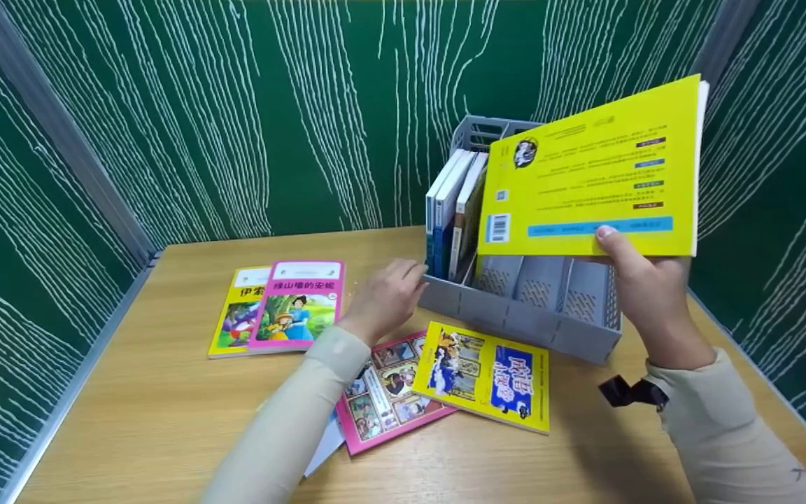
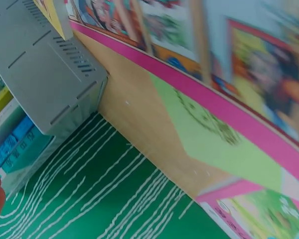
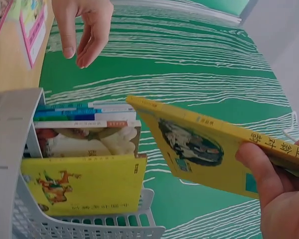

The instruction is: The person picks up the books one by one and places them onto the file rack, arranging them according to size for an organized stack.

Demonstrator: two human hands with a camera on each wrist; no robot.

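Observation:
In the head view, a yellow book [image 1: 585, 175] is tilted above the grey file rack [image 1: 515, 320]. My right hand [image 1: 655, 301] grips it along its lower edge, thumb on the cover. The right wrist view shows the Chinese lettering on its spine. Near the rack's front left corner is my left hand [image 1: 385, 297]; in the right wrist view its fingers hang loosely bent and hold nothing. Blue-spined books [image 3: 84, 111], a white book with a brown-labelled spine [image 1: 469, 203] and another yellow book [image 3: 89, 184] stand in the rack's left part.
On the table left lie a pink-bordered book [image 1: 298, 308] and a yellow-edged book [image 1: 235, 322] partly under it. Nearer, a yellow book [image 1: 483, 374] overlaps a pink comic-style book [image 1: 396, 392]. A pale book [image 1: 324, 444] sticks out beneath. Green walls [image 1: 347, 105] surround the table.

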